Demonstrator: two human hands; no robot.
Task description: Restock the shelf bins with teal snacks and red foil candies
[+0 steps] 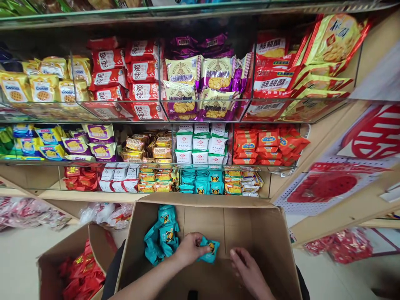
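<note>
My left hand [191, 250] pinches a teal snack packet [209, 250] over the inside of a large cardboard box [256, 233]. To the right of that packet, my right hand [246, 266] is held with its fingers slightly curled and apart, touching nothing that I can see. Several more teal packets [161, 235] are heaped against the box's left wall. Similar teal packets [201, 183] stand stacked in a bin on the lowest display shelf, just behind the box.
A smaller carton [46, 266] holding red packets [86, 271] stands at the left. Glass-fronted shelves [203, 118] of wrapped biscuits rise behind the box. Red decorations [325, 183] hang on a pegboard at the right. Bagged goods [346, 246] lie low on the right.
</note>
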